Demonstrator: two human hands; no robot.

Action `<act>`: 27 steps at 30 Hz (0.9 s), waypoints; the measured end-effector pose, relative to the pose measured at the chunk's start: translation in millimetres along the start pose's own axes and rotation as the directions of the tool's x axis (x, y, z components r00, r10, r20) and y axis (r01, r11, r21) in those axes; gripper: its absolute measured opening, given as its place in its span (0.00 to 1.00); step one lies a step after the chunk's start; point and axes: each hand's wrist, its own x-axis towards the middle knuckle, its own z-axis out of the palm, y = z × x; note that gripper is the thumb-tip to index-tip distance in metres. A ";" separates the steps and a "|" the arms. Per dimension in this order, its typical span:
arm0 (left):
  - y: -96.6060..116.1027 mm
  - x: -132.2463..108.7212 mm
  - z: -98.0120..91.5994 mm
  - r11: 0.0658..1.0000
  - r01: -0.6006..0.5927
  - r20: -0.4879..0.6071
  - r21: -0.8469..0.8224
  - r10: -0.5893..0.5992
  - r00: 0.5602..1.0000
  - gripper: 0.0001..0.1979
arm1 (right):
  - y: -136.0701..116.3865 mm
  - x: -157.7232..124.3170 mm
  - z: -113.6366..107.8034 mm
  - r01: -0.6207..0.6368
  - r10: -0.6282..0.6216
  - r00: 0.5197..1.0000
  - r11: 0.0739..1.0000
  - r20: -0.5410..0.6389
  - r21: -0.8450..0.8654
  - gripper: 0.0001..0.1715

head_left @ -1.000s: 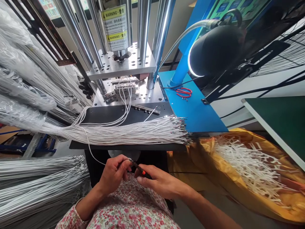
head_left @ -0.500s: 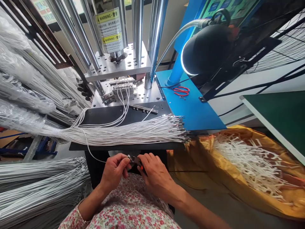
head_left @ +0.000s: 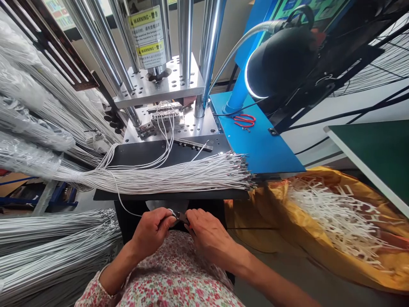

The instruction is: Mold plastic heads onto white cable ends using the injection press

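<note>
Between finger and thumb of my left hand (head_left: 152, 230) is the end of a white cable (head_left: 125, 208), which runs back up to the bundle. My right hand (head_left: 207, 232) is wrapped round the handles of a pair of pliers (head_left: 182, 218), or cutters; I cannot tell which. Their dark jaws are at the cable end, by my left fingertips. Fingers hide most of the handles and the cable's tip. Just beyond my hands a thick bundle of white cables (head_left: 166, 175) with metal ends lies across the black table edge (head_left: 128, 195).
Behind the bundle stands a press with a metal plate (head_left: 188, 91) and a mould (head_left: 168, 117) holding several cables. Red-handled scissors (head_left: 244, 120) lie on the blue base (head_left: 265, 147). A lamp (head_left: 281, 64) overhangs it. At right is a yellow sack (head_left: 255, 221) of white plastic scraps (head_left: 338, 221).
My left hand has turned slightly, its fingers closing in nearer the plier jaws. The right hand keeps its grip on the handles. The view has shifted a little.
</note>
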 end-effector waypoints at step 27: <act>-15.5 13.0 8.0 0.752 0.434 0.362 -0.496 -0.276 0.891 0.20 | 9.3 -5.6 -8.7 -0.102 -0.062 0.969 0.783 0.241 0.614 0.09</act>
